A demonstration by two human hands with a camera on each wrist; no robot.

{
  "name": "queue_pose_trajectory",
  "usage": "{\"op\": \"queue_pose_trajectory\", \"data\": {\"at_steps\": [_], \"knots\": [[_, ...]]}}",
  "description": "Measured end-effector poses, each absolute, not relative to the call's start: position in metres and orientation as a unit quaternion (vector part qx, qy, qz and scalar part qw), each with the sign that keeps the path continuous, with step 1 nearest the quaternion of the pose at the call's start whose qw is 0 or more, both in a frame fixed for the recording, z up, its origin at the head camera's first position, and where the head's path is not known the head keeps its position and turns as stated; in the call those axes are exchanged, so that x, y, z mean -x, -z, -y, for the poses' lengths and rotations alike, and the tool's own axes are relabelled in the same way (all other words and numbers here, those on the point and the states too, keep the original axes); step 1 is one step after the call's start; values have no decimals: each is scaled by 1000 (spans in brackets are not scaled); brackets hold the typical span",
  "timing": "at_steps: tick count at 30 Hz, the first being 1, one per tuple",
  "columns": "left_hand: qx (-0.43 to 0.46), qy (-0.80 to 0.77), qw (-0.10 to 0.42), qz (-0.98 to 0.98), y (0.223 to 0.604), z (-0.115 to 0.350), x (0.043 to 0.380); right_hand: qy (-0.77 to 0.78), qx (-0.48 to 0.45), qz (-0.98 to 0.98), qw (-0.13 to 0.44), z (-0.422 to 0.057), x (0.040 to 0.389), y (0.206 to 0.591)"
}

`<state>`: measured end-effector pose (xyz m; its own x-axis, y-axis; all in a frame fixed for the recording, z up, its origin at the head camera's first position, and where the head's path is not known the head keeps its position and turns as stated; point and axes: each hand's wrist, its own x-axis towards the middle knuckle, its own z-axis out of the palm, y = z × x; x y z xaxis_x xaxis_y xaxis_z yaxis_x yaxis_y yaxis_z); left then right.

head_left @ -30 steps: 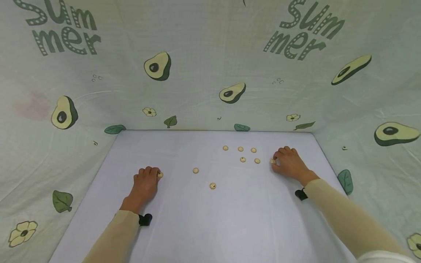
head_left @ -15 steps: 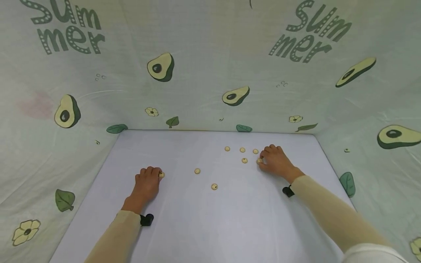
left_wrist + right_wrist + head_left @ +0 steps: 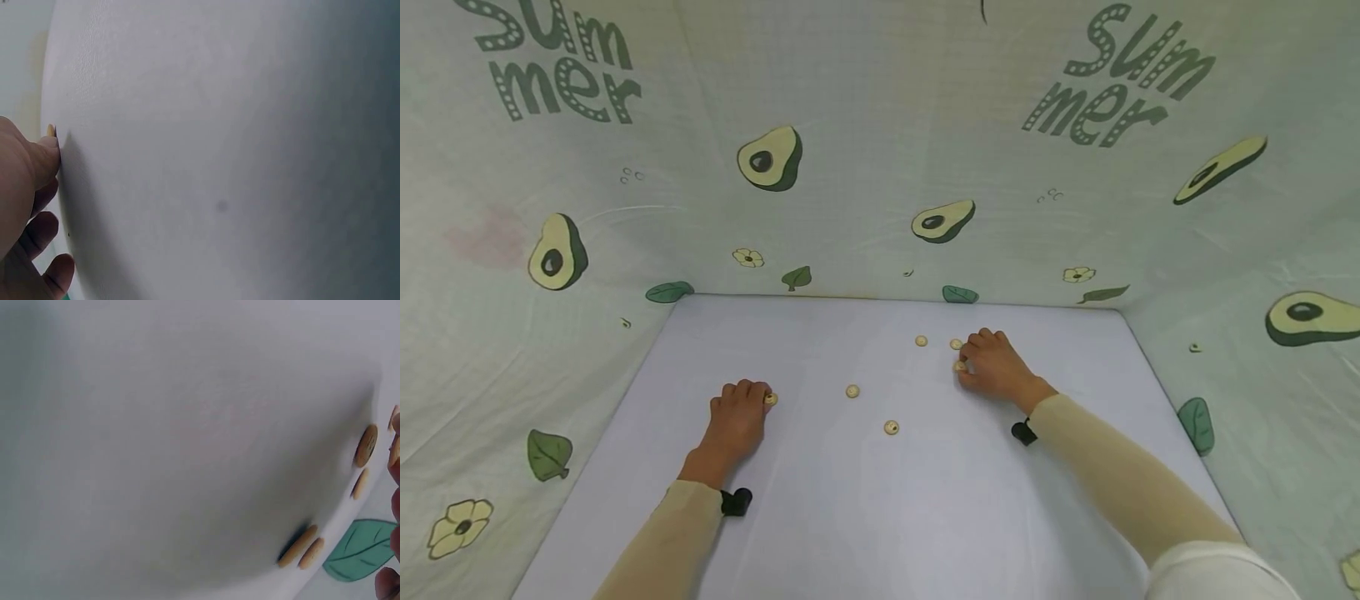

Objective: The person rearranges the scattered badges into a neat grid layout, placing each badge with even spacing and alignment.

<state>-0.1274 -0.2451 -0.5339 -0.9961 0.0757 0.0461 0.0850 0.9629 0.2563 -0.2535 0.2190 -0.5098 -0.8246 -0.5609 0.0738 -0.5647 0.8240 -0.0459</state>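
Note:
Small round wooden buttons lie spread over a white table (image 3: 820, 500). My left hand (image 3: 735, 422), at the left in the head view, pinches one button (image 3: 771, 399); its edge peeks past the thumb in the left wrist view. My right hand (image 3: 997, 368) pinches another button (image 3: 395, 450) by the row at the back right. Right beside those fingertips lies a button with holes (image 3: 365, 445). Just behind sits a further button (image 3: 956, 344). A pair of buttons (image 3: 298, 545) shows in the right wrist view, covered by the hand in the head view.
Between the hands lie two separate buttons, one farther back (image 3: 852, 391) and one nearer (image 3: 891, 427). Another button (image 3: 921, 341) lies at the back. A cloth (image 3: 850, 167) printed with avocados and leaves rises along the table's back and sides.
My right hand has moved left along the row of buttons, and now hides the ones at its right end. My left hand stays in place with its button.

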Motion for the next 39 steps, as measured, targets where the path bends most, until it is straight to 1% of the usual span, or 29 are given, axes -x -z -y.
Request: {"op": "queue_pose_trajectory", "data": {"at_steps": [9,14,18,24,33,39], "knots": [[37,118,20,992,533,243,126,-36,-330,943,31,-179,257,510],[34,114,23,993,530,239,123,-30,-337,940,31,-168,260,511],[31,120,24,992,528,237,120,-30,-338,940,29,-165,261,515],[32,111,39,993,532,236,115,-39,-335,941,24,-168,259,517],[26,103,27,994,531,236,113,-64,-346,936,18,-165,257,518],[26,105,21,994,528,234,113,-66,-333,940,18,-164,256,516]]}}
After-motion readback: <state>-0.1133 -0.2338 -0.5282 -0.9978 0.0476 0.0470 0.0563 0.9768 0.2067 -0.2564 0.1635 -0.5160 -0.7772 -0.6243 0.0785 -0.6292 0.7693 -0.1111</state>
